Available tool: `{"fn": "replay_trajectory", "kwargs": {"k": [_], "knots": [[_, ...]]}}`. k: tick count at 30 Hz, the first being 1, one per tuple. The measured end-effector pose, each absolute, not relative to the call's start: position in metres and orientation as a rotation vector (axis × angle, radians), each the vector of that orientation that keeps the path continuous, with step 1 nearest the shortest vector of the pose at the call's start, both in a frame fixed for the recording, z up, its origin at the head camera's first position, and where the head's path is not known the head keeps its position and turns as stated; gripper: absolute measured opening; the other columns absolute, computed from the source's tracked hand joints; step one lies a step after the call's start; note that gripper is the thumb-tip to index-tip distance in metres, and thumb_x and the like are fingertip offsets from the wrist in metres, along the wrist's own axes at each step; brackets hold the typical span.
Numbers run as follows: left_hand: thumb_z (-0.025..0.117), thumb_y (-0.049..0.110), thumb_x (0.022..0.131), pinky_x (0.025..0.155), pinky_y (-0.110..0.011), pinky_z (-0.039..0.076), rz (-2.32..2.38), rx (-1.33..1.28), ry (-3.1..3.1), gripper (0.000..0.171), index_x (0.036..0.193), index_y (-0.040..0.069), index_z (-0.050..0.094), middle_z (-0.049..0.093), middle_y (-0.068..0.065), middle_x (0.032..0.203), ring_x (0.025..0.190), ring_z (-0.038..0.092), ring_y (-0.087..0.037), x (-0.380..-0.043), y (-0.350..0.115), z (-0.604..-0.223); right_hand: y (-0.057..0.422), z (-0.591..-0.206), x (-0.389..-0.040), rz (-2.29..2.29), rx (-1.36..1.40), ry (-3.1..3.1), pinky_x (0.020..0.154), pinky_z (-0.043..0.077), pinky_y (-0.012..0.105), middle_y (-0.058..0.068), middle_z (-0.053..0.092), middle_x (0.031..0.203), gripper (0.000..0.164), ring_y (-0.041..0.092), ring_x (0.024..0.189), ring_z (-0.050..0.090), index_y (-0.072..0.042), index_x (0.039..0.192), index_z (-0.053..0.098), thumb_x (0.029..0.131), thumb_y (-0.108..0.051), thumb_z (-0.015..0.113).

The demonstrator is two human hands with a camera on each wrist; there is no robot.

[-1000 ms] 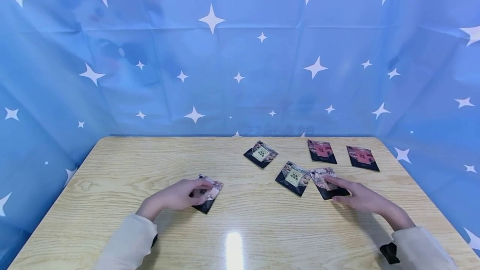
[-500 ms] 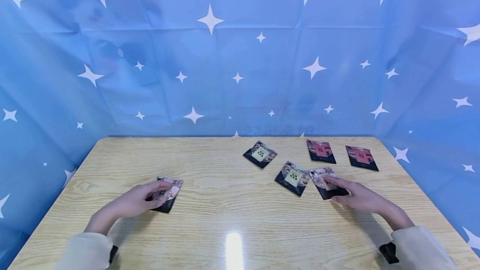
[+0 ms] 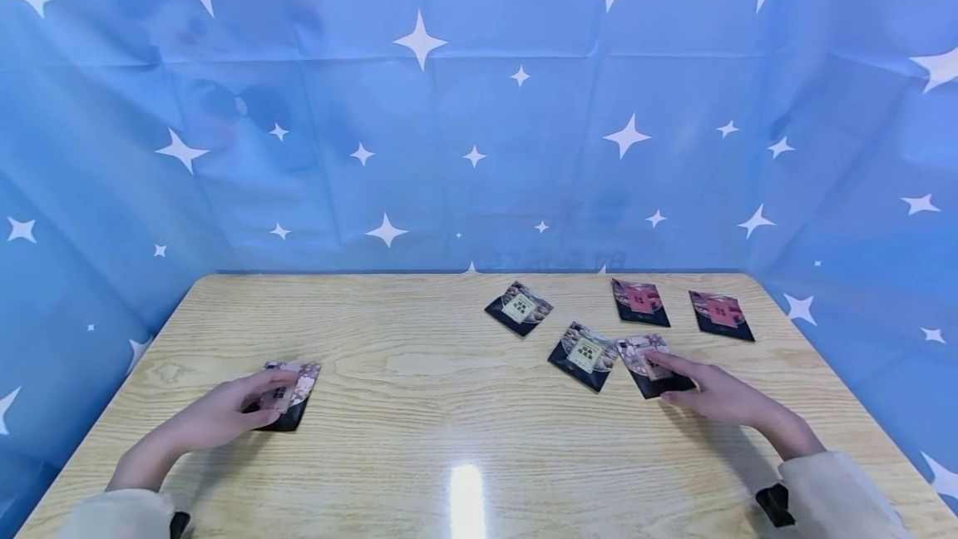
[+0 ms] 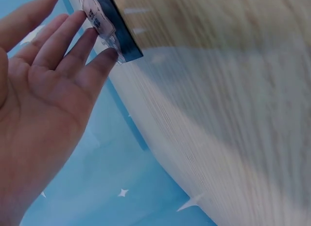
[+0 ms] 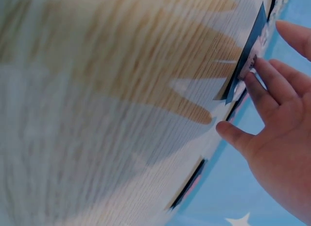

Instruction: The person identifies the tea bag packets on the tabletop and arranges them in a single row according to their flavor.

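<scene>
On the left side of the table lies a flat square sachet (image 3: 303, 390) with a pink floral print and a dark lower band. My left hand (image 3: 213, 416) reaches over it, fingertips on its face. The left wrist view shows those fingers nearly straight against the sachet (image 4: 100, 23). At the right, my right hand (image 3: 714, 392) rests its fingertips on a matching floral sachet (image 3: 638, 352). In the right wrist view the right fingers (image 5: 274, 85) are extended, their tips at the sachet's printed face (image 5: 251, 56). Both hands partly cover their sachets.
Two green-labelled sachets, one farther back (image 3: 520, 309) and one nearer (image 3: 584, 356), lie right of centre; the nearer sits beside the right floral one. Two red-labelled sachets (image 3: 641, 303) lie farther back right. A star-patterned blue curtain (image 3: 479, 106) surrounds the wooden table (image 3: 419, 472).
My left hand has slid its floral sachet leftward across the table, from near the middle to the left side. The right hand and the other sachets have stayed put.
</scene>
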State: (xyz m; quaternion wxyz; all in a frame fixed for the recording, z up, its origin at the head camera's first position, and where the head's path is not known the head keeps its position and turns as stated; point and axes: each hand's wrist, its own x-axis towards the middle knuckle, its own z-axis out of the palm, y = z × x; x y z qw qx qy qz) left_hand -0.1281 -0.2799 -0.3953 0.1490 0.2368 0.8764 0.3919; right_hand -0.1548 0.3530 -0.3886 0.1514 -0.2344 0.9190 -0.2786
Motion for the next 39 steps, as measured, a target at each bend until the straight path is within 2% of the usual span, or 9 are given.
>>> {"fn": "replay_trajectory", "kwargs": {"k": [6,13,25,33,39], "knots": [[0.052,0.018,0.095,0.083,-0.035,0.047,1.121,0.661,2.589,0.041,0.13,-0.002,0.045,0.041,-0.026,0.131,0.113,0.044,-0.043,-0.125,-0.284,-0.395,0.353,-0.388,-0.155,-0.789,-0.679,2.65,0.087,0.037,0.057,0.031,0.035,0.136,0.061,0.048,0.122,0.032,0.004,0.14,0.03,0.092,-0.023,0.057],[0.05,0.013,0.095,0.086,-0.05,0.042,1.149,0.64,2.533,0.043,0.132,-0.007,0.041,0.035,-0.034,0.133,0.116,0.038,-0.049,-0.124,-0.286,-0.396,0.354,-0.39,-0.157,-0.786,-0.674,2.65,0.089,0.036,0.058,0.031,0.032,0.137,0.062,0.048,0.123,0.03,0.004,0.141,0.029,0.092,-0.023,0.057],[0.05,0.011,0.094,0.086,-0.051,0.041,1.161,0.626,2.551,0.042,0.132,-0.006,0.041,0.035,-0.032,0.133,0.116,0.039,-0.048,-0.124,-0.289,-0.398,0.353,-0.389,-0.159,-0.769,-0.674,2.662,0.087,0.038,0.056,0.033,0.031,0.137,0.061,0.048,0.122,0.033,0.004,0.141,0.029,0.092,-0.02,0.056],[0.051,0.011,0.094,0.087,-0.05,0.041,1.167,0.637,2.553,0.043,0.132,-0.005,0.041,0.036,-0.032,0.133,0.116,0.038,-0.048,-0.124,-0.289,-0.401,0.352,-0.385,-0.152,-0.795,-0.619,2.639,0.088,0.036,0.059,0.034,0.027,0.138,0.062,0.051,0.122,0.029,0.004,0.141,0.028,0.092,-0.022,0.056],[0.051,0.01,0.094,0.087,-0.05,0.04,1.155,0.619,2.553,0.043,0.133,-0.004,0.041,0.036,-0.031,0.133,0.116,0.04,-0.047,-0.123,-0.289,-0.402,0.353,-0.382,-0.147,-0.762,-0.654,2.624,0.086,0.038,0.058,0.033,0.035,0.134,0.058,0.05,0.12,0.034,0.006,0.139,0.031,0.092,-0.02,0.055]]}}
